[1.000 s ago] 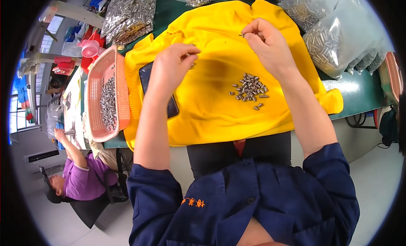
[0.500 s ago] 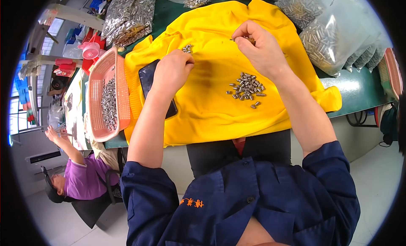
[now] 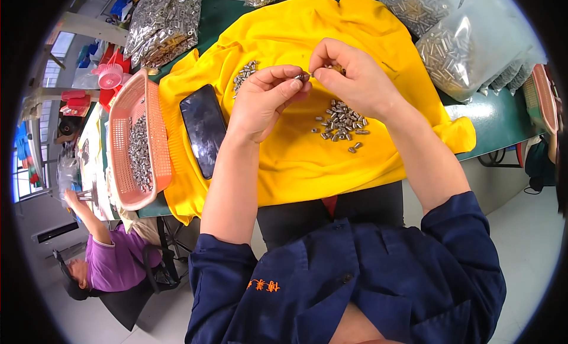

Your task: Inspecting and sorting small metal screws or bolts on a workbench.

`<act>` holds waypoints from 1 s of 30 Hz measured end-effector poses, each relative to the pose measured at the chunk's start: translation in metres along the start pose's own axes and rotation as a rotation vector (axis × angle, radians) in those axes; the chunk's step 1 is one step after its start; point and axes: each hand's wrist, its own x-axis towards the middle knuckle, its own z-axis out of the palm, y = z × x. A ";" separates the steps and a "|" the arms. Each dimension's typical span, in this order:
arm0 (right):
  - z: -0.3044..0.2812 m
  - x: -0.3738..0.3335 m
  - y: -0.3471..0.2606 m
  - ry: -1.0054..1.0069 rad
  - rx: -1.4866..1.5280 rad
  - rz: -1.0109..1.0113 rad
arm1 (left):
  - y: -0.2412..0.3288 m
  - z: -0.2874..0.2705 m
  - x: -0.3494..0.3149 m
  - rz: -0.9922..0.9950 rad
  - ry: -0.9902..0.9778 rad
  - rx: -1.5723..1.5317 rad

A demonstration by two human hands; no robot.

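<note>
Above the yellow cloth (image 3: 284, 160), my two hands meet fingertip to fingertip. My left hand (image 3: 266, 101) is closed in a pinch on a small metal cylinder (image 3: 302, 77). Opposite it, the pinched thumb and forefinger of my right hand (image 3: 355, 77) hold a tiny part against the cylinder's end; its exact kind is too small to tell. Some brass-coloured bits (image 3: 337, 68) show in the curl of my right fingers. A loose pile of small metal cylinders (image 3: 342, 120) lies below my right hand. Another pile of cylinders (image 3: 244, 73) is beyond my left hand, which partly hides it.
A black phone (image 3: 205, 131) lies on the cloth left of my forearm. Beside it stands a pink basket (image 3: 161, 137) with metal parts. Clear bags of metal pieces (image 3: 163, 30) (image 3: 449, 60) sit at far left and right on the green table (image 3: 488, 128). Another person (image 3: 121, 255) sits at left.
My left hand has moved right from the far-left pile, now with a cylinder in its fingers. My right hand has come left and nearer to meet it. More of the phone and pile shows.
</note>
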 end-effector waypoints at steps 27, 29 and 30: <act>0.009 -0.002 0.007 0.053 -0.456 -0.110 | 0.000 0.004 0.001 0.151 0.212 0.656; 0.003 0.000 0.004 0.194 -0.294 -0.095 | 0.002 0.002 0.002 0.229 0.270 0.595; 0.002 0.000 0.001 0.188 -0.250 -0.052 | 0.002 0.003 0.001 0.231 0.274 0.596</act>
